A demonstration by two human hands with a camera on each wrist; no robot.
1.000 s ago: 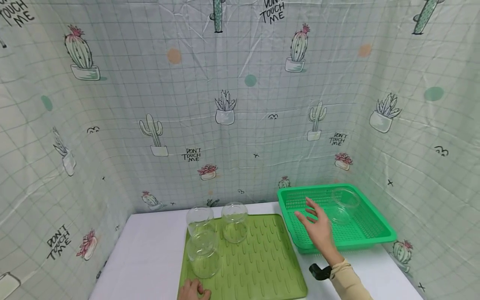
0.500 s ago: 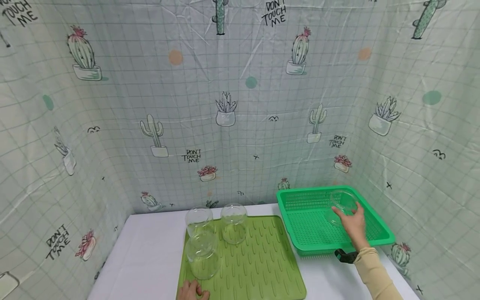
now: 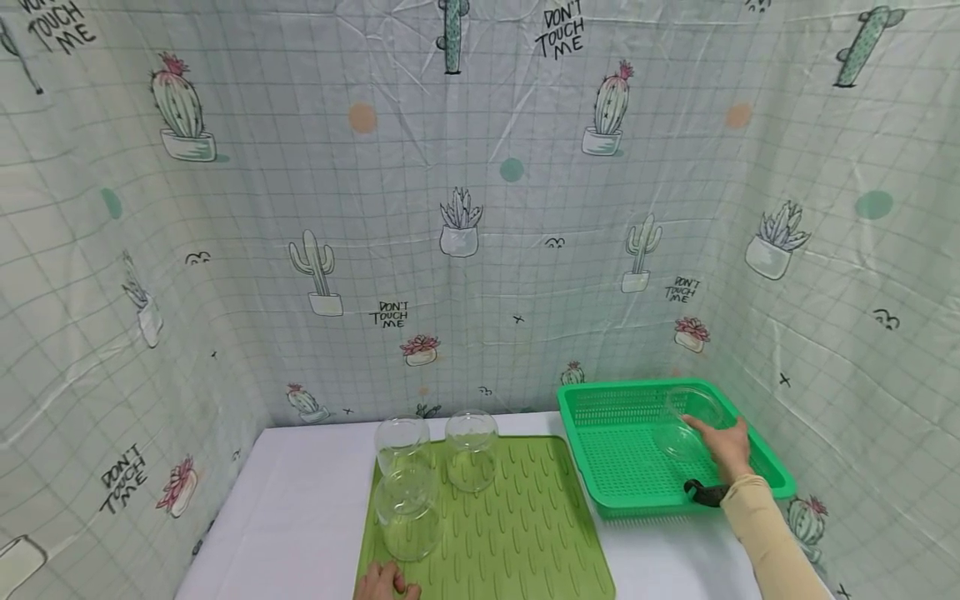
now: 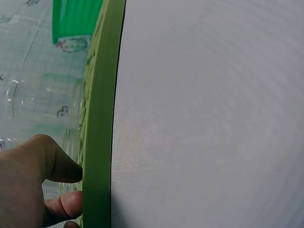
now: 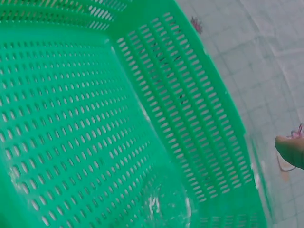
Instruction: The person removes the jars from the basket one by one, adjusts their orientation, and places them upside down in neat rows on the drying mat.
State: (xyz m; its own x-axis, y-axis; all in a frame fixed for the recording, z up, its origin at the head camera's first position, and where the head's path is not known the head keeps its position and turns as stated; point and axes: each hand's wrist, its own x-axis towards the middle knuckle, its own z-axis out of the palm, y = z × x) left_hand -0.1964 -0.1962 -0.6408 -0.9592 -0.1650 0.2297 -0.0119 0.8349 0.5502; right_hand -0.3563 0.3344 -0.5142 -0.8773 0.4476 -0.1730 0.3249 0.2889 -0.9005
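In the head view, my right hand [image 3: 727, 450] reaches into the green basket [image 3: 622, 504] and holds a clear cup [image 3: 678, 437] by its near right side. The cup stands on the basket floor. The right wrist view has the cup's base [image 5: 168, 202] at the bottom and one digit [image 5: 290, 151] at the right edge; the remaining fingers are out of sight. My left hand [image 3: 386, 581] rests at the front left of the green ridged mat [image 3: 525, 517], fingers loosely curled around nothing. On that mat stand three clear cups: a front one [image 3: 411, 529], a back left one [image 3: 401, 437] and another [image 3: 471, 462].
A white-covered table [image 3: 300, 500] carries the mat and, to its right, the basket. A cactus-printed curtain [image 3: 510, 275] hangs behind and along both sides. The basket's raised rim surrounds the held cup. A black wrist device [image 3: 705, 493] is strapped to my right wrist.
My right hand has moved right, from over the basket's left part to the clear cup, and taken hold of it. The left hand stays put, and the head view has shifted slightly.
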